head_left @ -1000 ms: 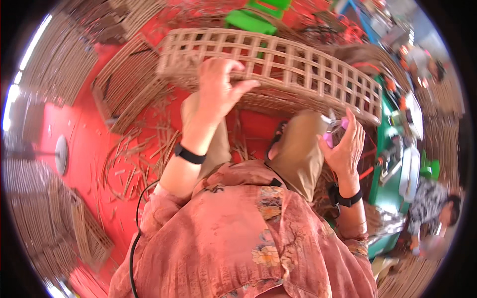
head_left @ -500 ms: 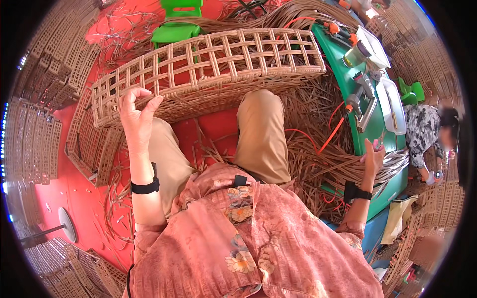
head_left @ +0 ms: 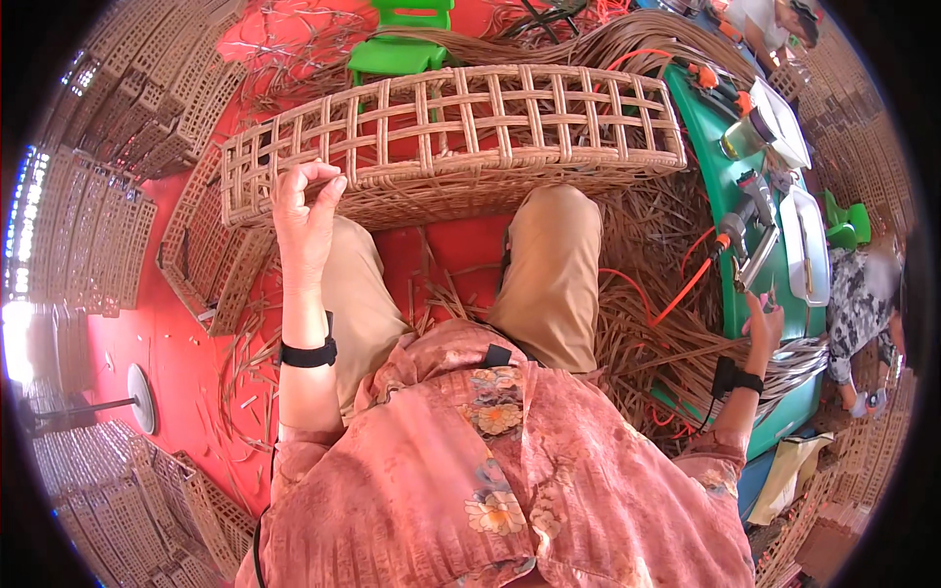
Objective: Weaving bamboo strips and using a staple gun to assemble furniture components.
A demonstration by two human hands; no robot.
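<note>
A woven wicker basket frame (head_left: 446, 162), its open lattice facing up, lies across my knees. Over its left end is my left hand (head_left: 306, 220), thumb and forefinger curled toward each other in a loose pinch. Whatever sits between those fingertips, if anything, is too small to make out. Off to the right, above the green table (head_left: 714, 176), my right hand (head_left: 763, 328) is closed around pink-handled scissors (head_left: 769, 302), with the small blades pointing away from me. My fingers partly cover the handles.
On the green table are an air tool (head_left: 753, 230) with an orange hose, a white tray (head_left: 806, 245) and a glass jar (head_left: 745, 135). Brown wicker strips (head_left: 642, 245) heap beside my right knee. A green chair (head_left: 400, 54) stands beyond the basket. Co-workers are at right.
The whole view has swung, so most things sit farther right in it. Both hands keep nearly the same pose, the left over the basket, the right holding the scissors.
</note>
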